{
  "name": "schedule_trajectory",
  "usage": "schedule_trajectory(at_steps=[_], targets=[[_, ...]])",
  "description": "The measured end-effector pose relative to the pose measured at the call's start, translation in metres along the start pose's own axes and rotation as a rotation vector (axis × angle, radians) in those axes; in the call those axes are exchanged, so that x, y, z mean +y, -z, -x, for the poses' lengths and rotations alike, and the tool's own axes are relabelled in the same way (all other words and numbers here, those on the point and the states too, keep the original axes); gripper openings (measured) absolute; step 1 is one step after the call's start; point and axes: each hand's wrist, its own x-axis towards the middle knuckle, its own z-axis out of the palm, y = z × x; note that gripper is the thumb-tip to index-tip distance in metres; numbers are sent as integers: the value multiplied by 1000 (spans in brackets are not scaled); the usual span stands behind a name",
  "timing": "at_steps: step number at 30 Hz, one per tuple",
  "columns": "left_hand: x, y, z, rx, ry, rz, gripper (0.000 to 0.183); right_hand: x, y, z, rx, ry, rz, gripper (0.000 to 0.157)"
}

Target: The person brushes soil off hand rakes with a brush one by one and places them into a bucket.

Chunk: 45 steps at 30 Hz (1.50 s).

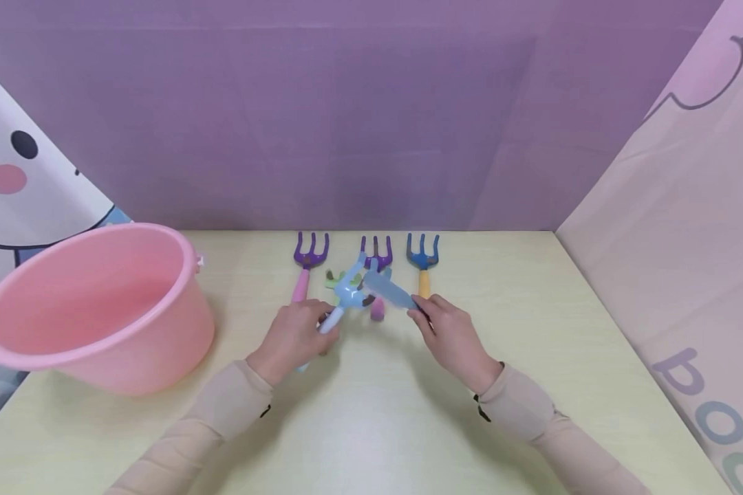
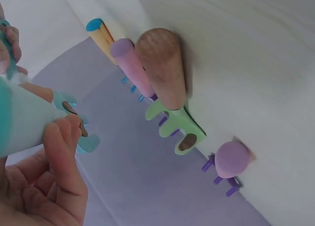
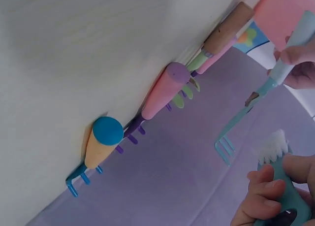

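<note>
Holding pale-blue rake (image 1: 349, 294) up over bench (image 1: 371, 426), near laid-out rakes (image 1: 422, 260), with left grip (image 1: 294, 337) curled round pale handle (image 1: 331, 321). Pinching teal brush (image 1: 391, 291) in right grip (image 1: 455, 337), with white bristles (image 3: 273, 146) near rake head but not touching in right wrist view. Guessing pretty light and stiff for rake, so easy enough one-handed by thick handle; might get slippery there though, being so smooth. Better keep off brown-smudged head imo. For brush, probably soft at bristles, firm in body, so best pinched on body

Five hand forks (image 1: 349, 294) altogether, just one brush (image 3: 278, 173), and just one bucket (image 1: 155, 344)
</note>
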Motion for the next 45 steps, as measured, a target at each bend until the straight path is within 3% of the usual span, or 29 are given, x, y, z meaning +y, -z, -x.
schedule_trajectory(at_steps=[11, 19, 24, 33, 40, 45], targets=[[4, -6, 2, 88, -93, -60, 14, 2, -10, -2, 106, 151, 252, 28], [8, -7, 4, 113, -111, -64, 14, -4, -13, -1, 132, 173, 391, 30], [9, -11, 5, 166, -164, -117, 14, -8, -15, -1, 141, 176, 448, 29], [10, -17, 6, 250, -227, -184, 13, -18, -18, 6, 148, 186, 407, 26], [10, -17, 8, 236, -196, -195, 12, -20, -14, 7, 85, 147, 284, 26], [11, -16, 7, 230, -181, -174, 13, -13, -10, 1, 172, 155, 298, 27]])
